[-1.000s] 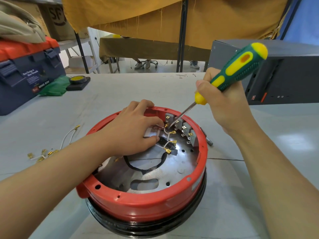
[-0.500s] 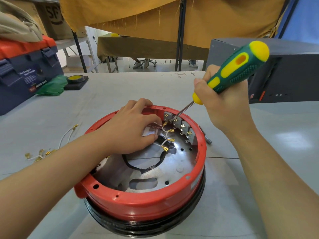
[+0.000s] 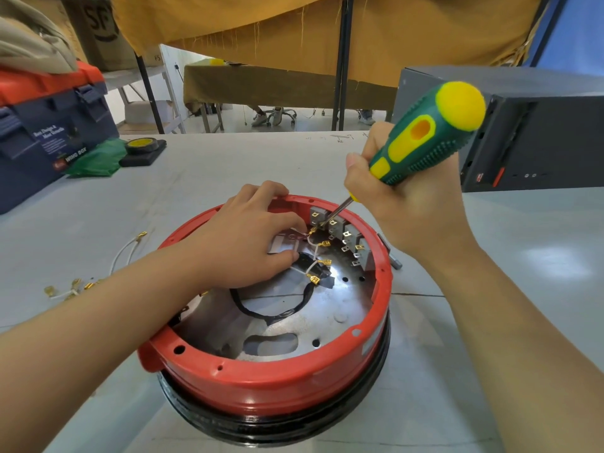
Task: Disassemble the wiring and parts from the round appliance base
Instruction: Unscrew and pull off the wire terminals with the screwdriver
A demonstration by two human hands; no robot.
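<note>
While the blue toolbox with the red lid (image 3: pixel 49 125) at the far left is showing "WING BOX" on its label and the cardboard box (image 3: pixel 98 31) behind it is reading "SF", the round red appliance base with the black bottom ring (image 3: pixel 268 380) is sitting on the grey table (image 3: pixel 506 273) right in front. The left hand (image 3: pixel 248 243) is reaching inside it, fingers curled and pinching the white wires with brass spade connectors (image 3: pixel 315 253). The right hand (image 3: pixel 402 204) is gripping the green and yellow screwdriver (image 3: pixel 425 135), tip poking at the grey terminal block (image 3: pixel 340 230) on the far inner wall. Compared to a second ago, the screwdriver tip is sitting a bit higher up on the block; left hand's basically staying put.
</note>
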